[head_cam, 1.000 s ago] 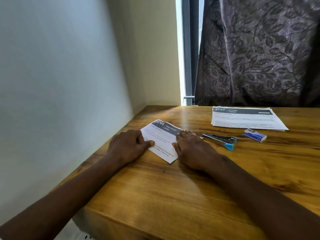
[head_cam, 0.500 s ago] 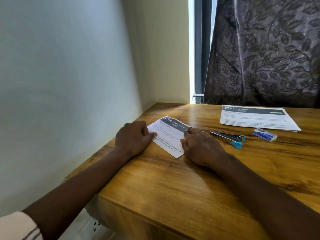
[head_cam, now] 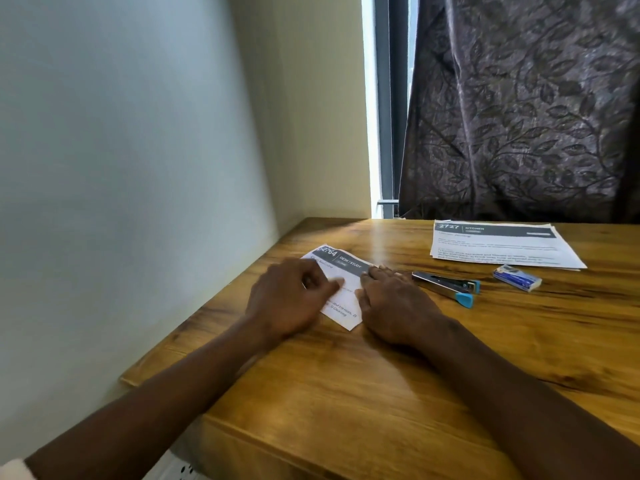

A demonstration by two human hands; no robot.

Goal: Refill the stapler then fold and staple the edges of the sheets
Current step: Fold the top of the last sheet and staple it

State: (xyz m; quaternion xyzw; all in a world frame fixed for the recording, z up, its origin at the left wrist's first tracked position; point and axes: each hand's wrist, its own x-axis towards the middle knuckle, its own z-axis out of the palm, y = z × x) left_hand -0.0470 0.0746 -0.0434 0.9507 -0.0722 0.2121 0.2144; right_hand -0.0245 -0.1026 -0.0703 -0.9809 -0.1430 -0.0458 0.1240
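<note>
A folded printed sheet point(head_cam: 348, 268) with a dark header lies on the wooden table point(head_cam: 381, 393) near the left wall. My left hand point(head_cam: 287, 299) rests on its left part, motion-blurred, with a fingertip pressing the paper. My right hand point(head_cam: 394, 303) lies flat over the sheet's right edge, fingers pointing away from me. Just right of that hand lies a metal stapler point(head_cam: 446, 284) with blue ends, untouched. A small blue and white staple box point(head_cam: 517, 278) sits further right.
A stack of unfolded printed sheets point(head_cam: 502, 245) lies at the back right of the table. A dark leaf-patterned curtain point(head_cam: 519, 109) hangs behind it. The wall runs close along the table's left edge, and a white socket strip point(head_cam: 180, 469) shows below the front edge.
My left hand has slid rightward across the folded sheet, toward my right hand. My right hand has stayed on the sheet's right edge. The camera view shifted slightly.
</note>
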